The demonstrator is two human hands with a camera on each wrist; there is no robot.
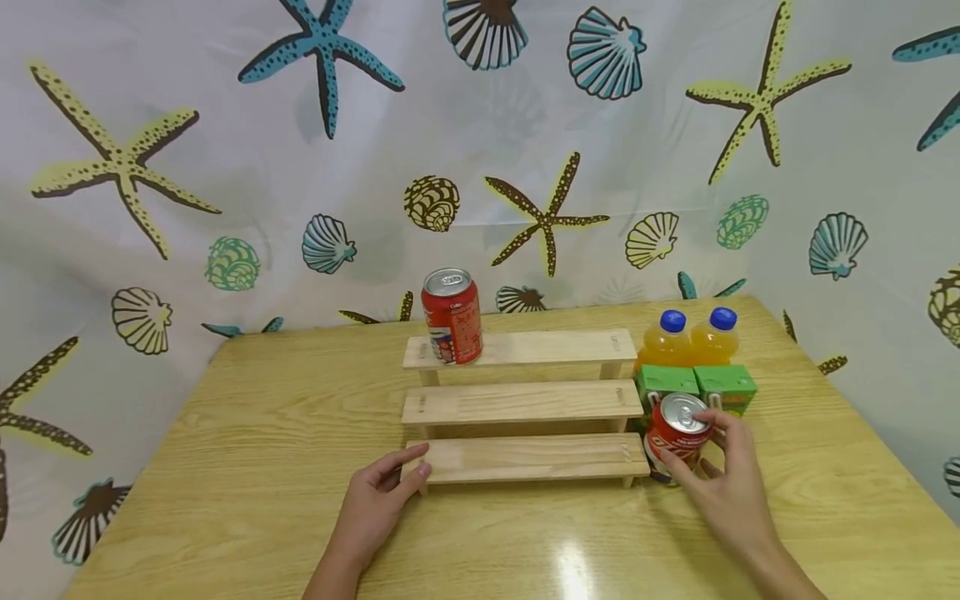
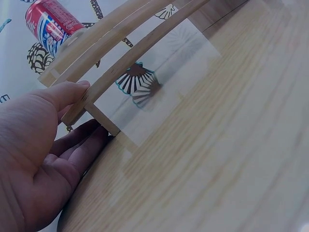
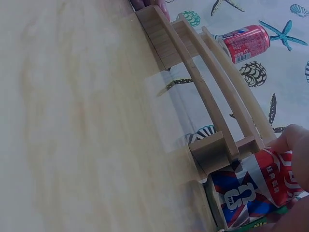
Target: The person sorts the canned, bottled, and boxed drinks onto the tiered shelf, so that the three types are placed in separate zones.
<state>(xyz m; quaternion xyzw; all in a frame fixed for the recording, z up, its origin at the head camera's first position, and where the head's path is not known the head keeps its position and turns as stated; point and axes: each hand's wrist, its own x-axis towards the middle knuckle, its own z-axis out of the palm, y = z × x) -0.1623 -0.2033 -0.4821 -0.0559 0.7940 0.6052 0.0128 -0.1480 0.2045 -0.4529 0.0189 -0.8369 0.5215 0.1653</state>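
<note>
A three-step wooden rack (image 1: 525,458) stands on the table. My left hand (image 1: 384,496) holds the left end of its lowest step; the left wrist view shows the thumb (image 2: 72,92) on the board's edge and the fingers down by the leg. To the right of the rack, my right hand (image 1: 723,479) grips a red soda can (image 1: 678,433), thumb on the near side and fingertips at the rim. That can stands upright on the table, close against the rack's right end. Another red soda can (image 1: 452,321) stands on the left part of the top step.
Behind the gripped can are two green drink cartons (image 1: 726,381), side by side. Farther back stand two orange juice bottles (image 1: 714,335) with blue caps. A cloth (image 1: 540,125) printed with shells and starfish hangs behind the wooden table (image 1: 285,433).
</note>
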